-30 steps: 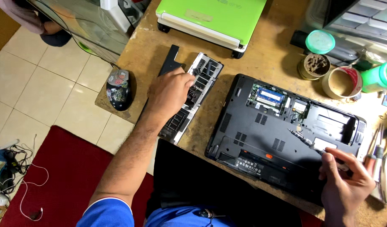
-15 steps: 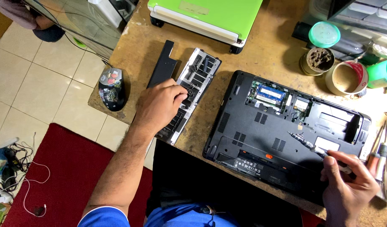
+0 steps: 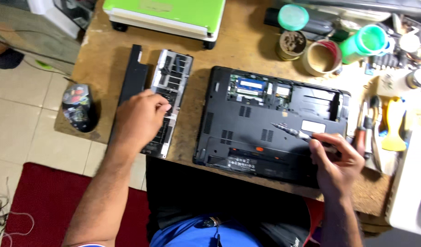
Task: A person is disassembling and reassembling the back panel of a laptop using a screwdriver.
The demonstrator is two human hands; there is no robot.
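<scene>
Left hand (image 3: 139,119) rests flat, fingers loose, hiding part of one removed cover panel (image 3: 170,91) on the counter (image 3: 233,50). Right hand (image 3: 336,160) – grip clamped on one screwdriver (image 3: 290,131) – its tip on one upturned laptop (image 3: 265,123).

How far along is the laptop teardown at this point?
Done: the bottom cover panel is off and lies beside the upturned black laptop, whose memory bay is exposed. In hand: the right hand holds a screwdriver over the base; the left hand rests on the panel. Left: the main base shell is still on.
</scene>
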